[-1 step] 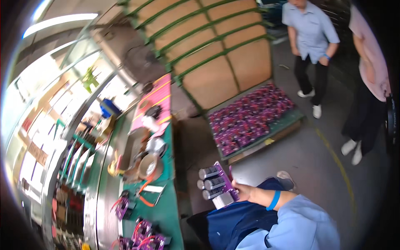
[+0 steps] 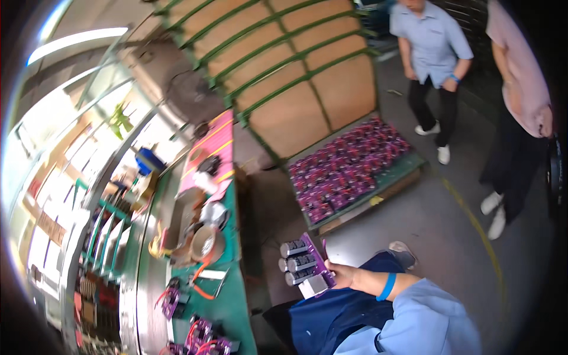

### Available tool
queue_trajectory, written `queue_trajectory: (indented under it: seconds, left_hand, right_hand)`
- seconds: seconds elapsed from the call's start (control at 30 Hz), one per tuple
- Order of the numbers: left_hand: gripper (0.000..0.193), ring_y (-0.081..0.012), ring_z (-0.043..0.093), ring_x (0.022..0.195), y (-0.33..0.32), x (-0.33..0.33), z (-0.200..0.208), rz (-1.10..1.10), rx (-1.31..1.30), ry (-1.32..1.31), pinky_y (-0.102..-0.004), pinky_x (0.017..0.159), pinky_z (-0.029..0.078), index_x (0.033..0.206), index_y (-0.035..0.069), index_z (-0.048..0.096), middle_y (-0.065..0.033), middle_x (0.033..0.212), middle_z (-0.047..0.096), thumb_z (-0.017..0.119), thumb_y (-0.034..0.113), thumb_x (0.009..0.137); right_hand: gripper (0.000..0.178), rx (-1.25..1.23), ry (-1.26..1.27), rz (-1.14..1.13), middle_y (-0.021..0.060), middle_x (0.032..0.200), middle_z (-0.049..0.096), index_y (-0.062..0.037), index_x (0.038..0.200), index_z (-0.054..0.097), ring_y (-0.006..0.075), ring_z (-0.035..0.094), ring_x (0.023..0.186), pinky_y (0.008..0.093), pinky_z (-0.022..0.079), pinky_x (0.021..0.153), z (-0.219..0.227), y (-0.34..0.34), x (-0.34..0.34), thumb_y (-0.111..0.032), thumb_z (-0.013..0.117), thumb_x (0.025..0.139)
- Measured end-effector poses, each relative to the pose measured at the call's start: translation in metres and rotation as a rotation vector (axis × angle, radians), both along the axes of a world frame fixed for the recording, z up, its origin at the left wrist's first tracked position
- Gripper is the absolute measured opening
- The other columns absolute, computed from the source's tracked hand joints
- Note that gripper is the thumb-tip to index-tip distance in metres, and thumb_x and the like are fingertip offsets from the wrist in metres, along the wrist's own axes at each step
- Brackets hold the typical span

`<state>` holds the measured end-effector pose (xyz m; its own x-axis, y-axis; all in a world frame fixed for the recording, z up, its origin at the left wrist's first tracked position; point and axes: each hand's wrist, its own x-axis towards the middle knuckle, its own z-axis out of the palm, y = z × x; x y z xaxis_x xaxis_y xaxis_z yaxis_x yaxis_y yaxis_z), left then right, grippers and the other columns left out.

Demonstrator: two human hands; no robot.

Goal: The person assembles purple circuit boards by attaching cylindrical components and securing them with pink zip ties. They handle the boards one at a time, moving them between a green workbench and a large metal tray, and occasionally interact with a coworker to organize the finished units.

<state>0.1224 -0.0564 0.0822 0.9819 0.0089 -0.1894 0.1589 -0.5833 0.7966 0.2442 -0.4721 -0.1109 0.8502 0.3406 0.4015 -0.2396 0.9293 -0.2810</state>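
Observation:
My right hand [image 2: 340, 276] is closed on the edge of a purple circuit board [image 2: 316, 258], held up in front of my dark blue trousers. Several large dark cylindrical capacitors [image 2: 302, 261] and a silver-white block [image 2: 313, 286] stick out from its left face. A blue band circles my right wrist. Nowhere in the frame does my left hand show. Several more purple boards with red wires [image 2: 201, 334] lie on the green-topped bench to the left, beside orange-handled pliers or cutters [image 2: 204, 290].
A low pallet [image 2: 402, 174] on the floor ahead is covered with rows of purple boards, below a green-framed panel rack [image 2: 290, 77]. Along the bench [image 2: 239, 296] stand a round tub [image 2: 207, 242] and a pink mat [image 2: 219, 139]. Two people [image 2: 435, 59] stand at the right.
The whole view has shifted slightly, so the bench, pallet and people sit a little further left. My right hand still holds the board.

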Motion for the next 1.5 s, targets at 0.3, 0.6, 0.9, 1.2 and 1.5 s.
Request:
queue_trajectory:
  seconds: [0.3,0.6,0.9,1.2,1.5]
  left_hand:
    - [0.074,-0.0341,0.047,0.103,-0.275,0.107,0.054,-1.253,0.792,-0.681,-0.0471,0.089,0.035,0.109,0.008,0.053,-0.0153,0.11,0.05,0.081,0.033,0.046]
    - [0.068,-0.0312,0.048,0.098,-0.412,0.142,0.001,-1.659,0.562,-0.765,-0.0414,0.085,0.036,0.101,0.007,0.055,-0.0124,0.1,0.051,0.08,0.027,0.04]
    - [0.069,-0.0303,0.051,0.094,-0.437,0.152,-0.05,-1.75,0.523,-0.677,-0.0424,0.084,0.035,0.103,0.007,0.056,-0.014,0.101,0.053,0.079,0.037,0.045]
    - [0.071,-0.0272,0.05,0.102,-0.44,0.189,-0.16,-1.416,0.636,-0.485,-0.0415,0.09,0.033,0.107,0.013,0.056,-0.0126,0.103,0.055,0.079,0.043,0.047]
    - [0.07,-0.0304,0.048,0.101,-0.4,0.204,-0.253,-1.159,0.542,-0.418,-0.0416,0.088,0.032,0.108,0.012,0.055,-0.0135,0.104,0.054,0.081,0.034,0.046]
  right_hand:
    - [0.074,0.004,0.237,-0.266,0.0126,0.122,0.048,-0.0034,0.127,0.036,0.0236,0.046,0.113,0.0378,0.035,0.099,-0.109,-0.097,-0.097,-0.036,0.069,0.07]
    - [0.069,-0.08,0.407,-0.713,0.0125,0.113,0.054,-0.0009,0.119,0.045,0.023,0.053,0.104,0.0357,0.04,0.092,-0.134,-0.146,-0.211,-0.035,0.073,0.067]
    - [0.065,0.078,0.521,-0.577,0.0134,0.115,0.052,-0.0027,0.122,0.041,0.0246,0.053,0.105,0.0398,0.043,0.091,-0.17,-0.131,-0.228,-0.032,0.069,0.071]
    - [0.062,0.145,0.768,-0.532,0.0153,0.124,0.045,-0.0035,0.127,0.036,0.0275,0.045,0.114,0.0443,0.034,0.098,-0.206,-0.129,-0.23,-0.03,0.062,0.077]
    - [0.076,0.287,0.826,-0.517,0.0256,0.123,0.041,-0.0047,0.129,0.034,0.0396,0.038,0.116,0.0562,0.025,0.099,-0.197,-0.14,-0.235,-0.045,0.062,0.071]
